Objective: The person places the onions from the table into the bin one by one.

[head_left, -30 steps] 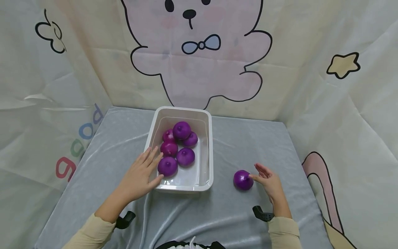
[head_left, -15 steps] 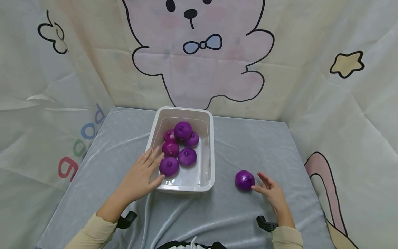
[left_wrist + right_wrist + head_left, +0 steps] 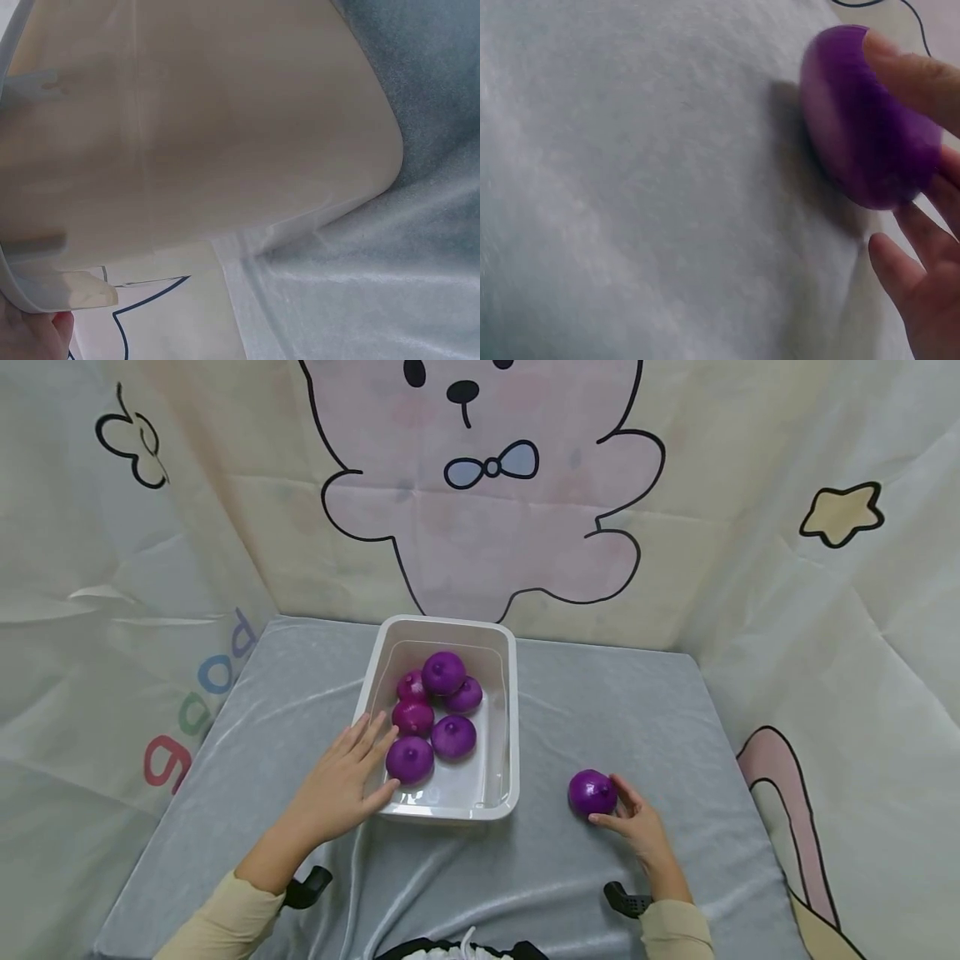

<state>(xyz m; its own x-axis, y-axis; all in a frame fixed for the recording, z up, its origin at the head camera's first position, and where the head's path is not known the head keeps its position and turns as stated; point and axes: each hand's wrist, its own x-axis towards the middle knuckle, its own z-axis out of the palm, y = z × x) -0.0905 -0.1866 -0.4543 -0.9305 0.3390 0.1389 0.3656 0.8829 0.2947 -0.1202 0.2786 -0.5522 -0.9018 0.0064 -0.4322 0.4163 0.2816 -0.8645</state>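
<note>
A glossy purple onion [image 3: 591, 793] sits on the cloth right of the white plastic tub [image 3: 512, 727]. My right hand [image 3: 637, 835] holds this onion from its right side, thumb on the near side. Up close in the right wrist view, the thumb lies against the onion [image 3: 855, 127] and the other fingers reach behind it. Across the tub's left rim rests my left hand [image 3: 337, 793], fingers fairly straight and spread, beside a purple onion [image 3: 410, 761] inside. Mostly the tub's outer wall [image 3: 210, 135] fills the left wrist view, with part of the hand [image 3: 34, 334] at the lower left corner.
Several more purple and magenta onions, such as the top one [image 3: 443, 673], are piled in the tub's left and middle part. Grey velvety cloth [image 3: 600, 710] covers the table. Printed fabric walls [image 3: 487, 543] with cartoon drawings enclose the back and both sides.
My right hand first drew back slightly from the onion, then came in from the right with its fingers round it. The left hand has kept its place on the tub's rim.
</note>
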